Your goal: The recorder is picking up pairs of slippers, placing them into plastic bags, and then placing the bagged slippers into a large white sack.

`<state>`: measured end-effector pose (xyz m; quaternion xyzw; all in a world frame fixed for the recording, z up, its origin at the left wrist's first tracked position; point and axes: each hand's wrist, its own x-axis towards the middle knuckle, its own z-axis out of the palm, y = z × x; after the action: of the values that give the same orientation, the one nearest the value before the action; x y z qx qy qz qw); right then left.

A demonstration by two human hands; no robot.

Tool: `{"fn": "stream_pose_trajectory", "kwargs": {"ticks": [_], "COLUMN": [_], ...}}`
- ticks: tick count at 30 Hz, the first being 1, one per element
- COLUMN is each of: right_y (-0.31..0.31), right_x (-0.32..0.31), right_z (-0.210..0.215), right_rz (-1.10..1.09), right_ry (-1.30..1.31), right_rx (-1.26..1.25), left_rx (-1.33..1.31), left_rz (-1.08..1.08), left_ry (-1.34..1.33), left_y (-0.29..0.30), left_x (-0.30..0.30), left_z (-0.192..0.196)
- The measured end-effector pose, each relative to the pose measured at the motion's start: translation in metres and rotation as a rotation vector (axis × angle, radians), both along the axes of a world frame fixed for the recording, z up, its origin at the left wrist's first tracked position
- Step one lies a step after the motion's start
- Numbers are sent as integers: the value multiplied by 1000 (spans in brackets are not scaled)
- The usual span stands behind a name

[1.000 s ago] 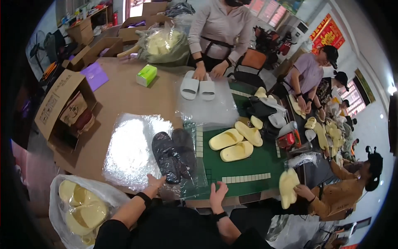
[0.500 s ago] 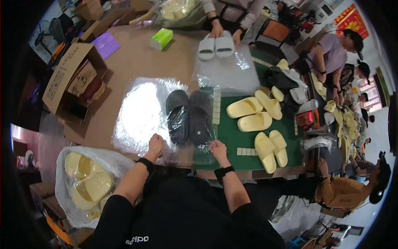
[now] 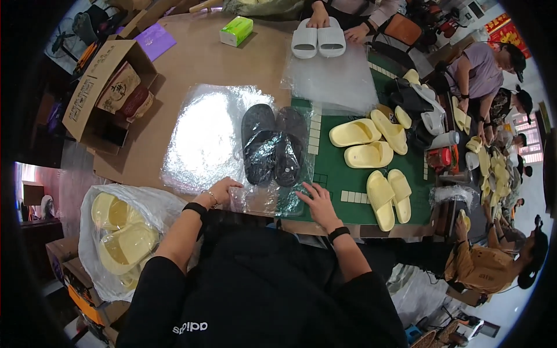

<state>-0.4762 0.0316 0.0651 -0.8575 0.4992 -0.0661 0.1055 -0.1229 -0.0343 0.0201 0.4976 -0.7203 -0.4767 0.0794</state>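
Since the pair of dark grey foam slippers (image 3: pixel 275 145) sat inside a thin clear plastic bag (image 3: pixel 264 194), it looked light, squishy and slippery. Left hand (image 3: pixel 221 189) pinched the bag's near edge; right hand (image 3: pixel 317 200) lay flat, fingers spread, beside it.

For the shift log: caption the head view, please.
Both hands, left hand and right hand, press the clear bag holding black slippers.

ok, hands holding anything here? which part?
Both the left hand and the right hand rest on the near open end of the clear bag holding the black slippers; a closed grip cannot be told.
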Motion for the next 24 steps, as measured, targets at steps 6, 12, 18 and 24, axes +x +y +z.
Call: {"fn": "stream_pose_trajectory", "kwargs": {"ticks": [6, 12, 18, 24], "right_y": [-4, -24, -50, -50], "right_x": [3, 3, 19, 45], "right_z": [-34, -53, -81, -40], "right_rz": [-311, -878, -1015, -912], "right_ry": [-453, -842, -613, -1311], "right_rx": [120, 326, 97, 593], "left_rx": [-166, 54, 153, 318], "left_rz": [-7, 354, 864, 1141], "left_ry": [-106, -125, -32, 115], "left_y": [3, -4, -24, -31], "left_x": [-8, -15, -40, -67], "left_z": [15, 2, -12, 28]}}
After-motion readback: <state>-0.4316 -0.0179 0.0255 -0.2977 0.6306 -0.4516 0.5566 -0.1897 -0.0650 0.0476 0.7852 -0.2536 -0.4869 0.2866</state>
